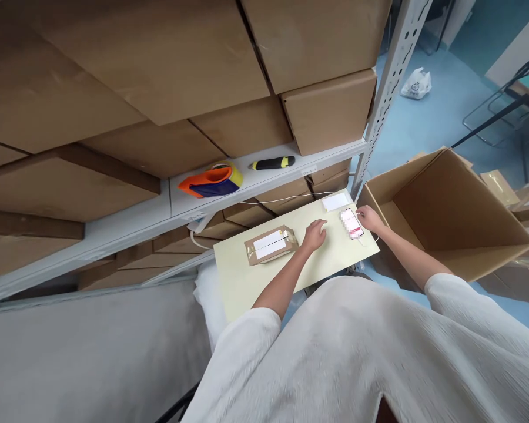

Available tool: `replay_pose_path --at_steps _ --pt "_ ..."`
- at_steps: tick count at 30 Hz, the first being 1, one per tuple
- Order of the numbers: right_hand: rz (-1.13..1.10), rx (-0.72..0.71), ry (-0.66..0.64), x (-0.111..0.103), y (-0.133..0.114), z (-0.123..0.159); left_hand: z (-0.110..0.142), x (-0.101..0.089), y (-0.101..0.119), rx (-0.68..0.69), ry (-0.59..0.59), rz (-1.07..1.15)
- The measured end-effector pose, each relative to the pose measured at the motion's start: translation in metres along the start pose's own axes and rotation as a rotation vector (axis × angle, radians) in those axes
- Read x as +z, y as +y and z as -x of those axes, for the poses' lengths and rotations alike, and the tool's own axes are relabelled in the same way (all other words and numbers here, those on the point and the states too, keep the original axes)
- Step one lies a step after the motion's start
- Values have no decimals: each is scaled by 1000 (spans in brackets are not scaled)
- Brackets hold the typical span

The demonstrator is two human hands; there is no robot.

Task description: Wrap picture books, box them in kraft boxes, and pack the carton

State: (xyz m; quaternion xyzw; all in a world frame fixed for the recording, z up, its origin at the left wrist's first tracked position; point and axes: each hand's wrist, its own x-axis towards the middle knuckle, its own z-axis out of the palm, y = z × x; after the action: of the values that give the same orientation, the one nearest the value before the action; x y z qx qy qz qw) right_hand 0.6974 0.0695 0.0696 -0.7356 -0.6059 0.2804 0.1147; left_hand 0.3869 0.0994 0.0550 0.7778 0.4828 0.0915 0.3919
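On a pale yellow work board [233,288] lies a small brown parcel [252,258] with a white label and tape. My left hand [315,236] is just right of the parcel, fingers loosely bent and apart, with nothing visible in it. My right hand [369,218] is at the board's right edge, beside the upper right of a phone [356,223] with a lit screen, partly blurred out. Its fingers are drawn together; what they hold, if anything, is too small to make out. Above the phone is a white rectangular item [335,201]. A white cable [286,198] runs behind the board.
Metal shelving [264,176] stacked with cardboard boxes [330,111] stands ahead. On its ledge are an orange and blue tape dispenser [214,181] and a black and yellow utility knife [273,163]. A large open carton [458,200] stands right; a white bag [417,83] lies on the floor.
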Motion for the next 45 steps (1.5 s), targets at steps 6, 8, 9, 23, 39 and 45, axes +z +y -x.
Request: replay_pose_path --at_steps 6,8,9,23,39,45 --pt "-10 1 -139 -6 15 -53 -30 24 17 -116 17 61" --pt "-16 45 -181 -3 16 -66 -40 29 22 -137 16 78" --pt "-24 70 -196 -2 17 -72 -46 31 24 -143 14 84" --pt "-203 167 -113 38 23 -119 -144 76 32 -235 54 161" --pt "-290 278 -1 54 11 -139 -167 85 14 -347 -3 190" --pt "-377 273 37 46 9 -136 -168 80 24 -344 110 311"
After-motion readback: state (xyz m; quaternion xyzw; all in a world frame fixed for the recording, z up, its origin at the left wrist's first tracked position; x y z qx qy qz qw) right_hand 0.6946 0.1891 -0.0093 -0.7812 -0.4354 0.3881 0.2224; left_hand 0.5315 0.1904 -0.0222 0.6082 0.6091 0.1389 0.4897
